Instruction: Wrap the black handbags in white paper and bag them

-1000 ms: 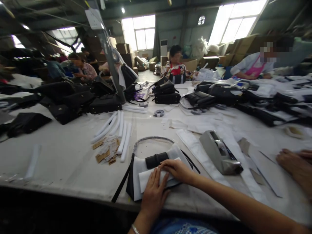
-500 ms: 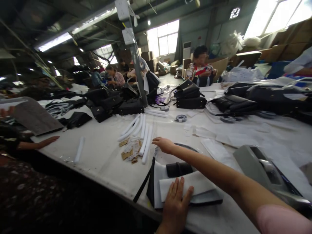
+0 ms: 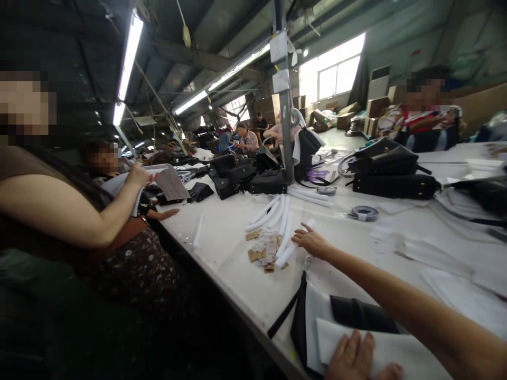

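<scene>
My left hand [image 3: 354, 360] lies flat, fingers apart, on a white foam sheet [image 3: 400, 353] at the bottom edge. The sheet covers a black bag [image 3: 358, 314] with a strap hanging over the table's near edge. My right hand [image 3: 313, 241] is stretched forward across the table, fingers loosely spread, with its fingertips at the end of a white foam roll [image 3: 288, 252]. More white foam rolls [image 3: 273, 212] lie just beyond, next to a small heap of brown paper tags [image 3: 262, 252]. I see nothing gripped in either hand.
A person [image 3: 59, 211] sits close on the left, holding up a sheet of paper [image 3: 170, 182]. Black bags [image 3: 392, 179] and a tape roll [image 3: 362, 212] lie further back. A metal pole [image 3: 285, 121] rises from the table. Other people work at the far end.
The view has swung left, bringing the person on the left into sight. My right hand left the bag and reached forward to the white rolls. My left hand stayed flat on the foam sheet.
</scene>
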Available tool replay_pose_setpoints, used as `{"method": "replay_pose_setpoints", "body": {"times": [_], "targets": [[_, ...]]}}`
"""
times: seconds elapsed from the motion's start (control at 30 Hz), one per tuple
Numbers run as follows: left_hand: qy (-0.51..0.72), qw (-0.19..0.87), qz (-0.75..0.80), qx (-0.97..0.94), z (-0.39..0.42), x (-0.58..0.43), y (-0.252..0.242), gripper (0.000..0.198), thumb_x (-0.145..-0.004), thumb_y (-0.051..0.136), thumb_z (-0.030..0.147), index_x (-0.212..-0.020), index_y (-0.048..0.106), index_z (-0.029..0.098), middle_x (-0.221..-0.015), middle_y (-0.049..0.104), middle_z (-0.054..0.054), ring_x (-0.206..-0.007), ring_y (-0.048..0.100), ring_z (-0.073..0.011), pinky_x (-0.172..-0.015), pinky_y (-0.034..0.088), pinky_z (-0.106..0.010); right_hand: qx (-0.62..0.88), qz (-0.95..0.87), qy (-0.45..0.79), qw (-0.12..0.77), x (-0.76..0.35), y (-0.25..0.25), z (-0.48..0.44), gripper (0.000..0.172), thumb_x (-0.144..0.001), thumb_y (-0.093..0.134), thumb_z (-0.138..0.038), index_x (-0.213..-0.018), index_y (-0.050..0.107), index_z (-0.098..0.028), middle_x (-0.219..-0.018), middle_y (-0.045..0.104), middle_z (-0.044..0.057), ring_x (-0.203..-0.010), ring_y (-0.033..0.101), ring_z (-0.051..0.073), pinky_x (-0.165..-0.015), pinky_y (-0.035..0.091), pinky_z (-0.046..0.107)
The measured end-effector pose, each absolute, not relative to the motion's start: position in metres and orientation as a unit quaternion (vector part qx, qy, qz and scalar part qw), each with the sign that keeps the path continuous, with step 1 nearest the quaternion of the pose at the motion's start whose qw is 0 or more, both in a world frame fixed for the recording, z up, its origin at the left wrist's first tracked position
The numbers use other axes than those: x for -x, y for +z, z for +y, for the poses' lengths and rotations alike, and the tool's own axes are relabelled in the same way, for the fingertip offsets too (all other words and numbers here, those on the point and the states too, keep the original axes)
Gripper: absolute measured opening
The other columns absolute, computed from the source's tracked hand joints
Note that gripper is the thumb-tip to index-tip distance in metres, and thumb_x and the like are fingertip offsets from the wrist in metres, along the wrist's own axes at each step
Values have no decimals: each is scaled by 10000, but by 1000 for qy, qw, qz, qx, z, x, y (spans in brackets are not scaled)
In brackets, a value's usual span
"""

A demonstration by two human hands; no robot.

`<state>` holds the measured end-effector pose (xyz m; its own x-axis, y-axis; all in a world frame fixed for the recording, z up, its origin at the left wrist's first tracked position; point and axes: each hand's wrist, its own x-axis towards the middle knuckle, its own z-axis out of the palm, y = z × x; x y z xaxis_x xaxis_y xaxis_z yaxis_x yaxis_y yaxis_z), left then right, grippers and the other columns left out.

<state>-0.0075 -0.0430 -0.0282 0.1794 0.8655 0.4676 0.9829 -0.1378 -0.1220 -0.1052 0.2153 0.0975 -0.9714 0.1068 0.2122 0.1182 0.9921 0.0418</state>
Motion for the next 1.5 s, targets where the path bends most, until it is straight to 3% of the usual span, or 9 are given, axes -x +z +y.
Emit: {"method": "replay_pose_setpoints", "body": {"times": [0.07,0.2,0.43,0.67,1.0,1.17,1.33,1.43,1.5], "targets": [[-149,195,-603,759,-51,16,-9,482,-942,495,358,-1422,465,382,-1415,561,-62,-1258,575,-269,-996,545,-400,71,-985,-32,155,81,118,202,334,-914,470,-53,-1182,634,-168,-1093,676,112,-1122,594,243,-1165,221,537],[-140,118,-567,803,-63,30,32,589,-968,455,313,-1528,274,290,-1530,406,-143,-1379,439,-294,-1096,446,-405,136,-952,-1,276,-4,161,154,526,-912,437,-46,-1417,465,-189,-1184,641,119,-1079,601,249,-1041,431,461],[-96,-3,-546,832,-50,43,65,603,-905,464,57,-1471,392,254,-1469,501,-142,-1305,530,-254,-1065,465,-405,286,-918,31,272,-189,189,58,294,-954,510,-213,-1231,601,-245,-1117,696,85,-1061,620,254,-926,515,422],[-92,-37,-519,849,-44,51,83,624,-890,555,130,-1474,381,262,-1484,488,-126,-1309,527,-267,-997,510,-369,344,-917,32,201,-241,123,-42,246,-947,530,-194,-1145,655,-272,-1066,730,55,-976,616,251,-840,500,411],[-60,-103,-504,855,-41,58,116,624,-902,570,305,-1487,358,262,-1502,469,-98,-1310,530,-224,-1032,480,-340,293,-894,-20,339,-153,36,-53,247,-974,526,-200,-1164,678,-246,-1080,740,39,-913,613,203,-746,512,347],[-54,-135,-479,866,-39,65,117,716,-860,619,318,-1506,316,257,-1533,423,-93,-1343,492,-221,-1064,454,-331,272,-892,-10,361,-146,15,-36,237,-970,557,-209,-1159,691,-257,-1080,744,36,-950,638,187,-805,556,344],[-83,-64,-520,848,-50,55,80,754,-852,597,161,-1524,266,247,-1572,350,-130,-1406,405,-277,-1097,434,-417,188,-905,48,378,-167,29,-32,303,-977,525,-155,-1255,638,-191,-1139,733,51,-1058,647,165,-906,564,303],[-105,-22,-524,845,-58,48,61,720,-889,514,111,-1535,231,256,-1592,310,-128,-1441,340,-290,-1117,413,-465,168,-927,50,332,-190,62,-24,403,-980,499,-127,-1369,549,-215,-1264,679,54,-1214,586,173,-1045,498,367],[-109,-10,-524,844,-60,47,56,732,-891,484,87,-1543,202,263,-1600,293,-124,-1451,320,-289,-1121,408,-475,203,-940,36,271,-205,84,-10,532,-952,532,-98,-1455,449,-250,-1412,570,64,-1358,465,207,-1150,385,457]]}}
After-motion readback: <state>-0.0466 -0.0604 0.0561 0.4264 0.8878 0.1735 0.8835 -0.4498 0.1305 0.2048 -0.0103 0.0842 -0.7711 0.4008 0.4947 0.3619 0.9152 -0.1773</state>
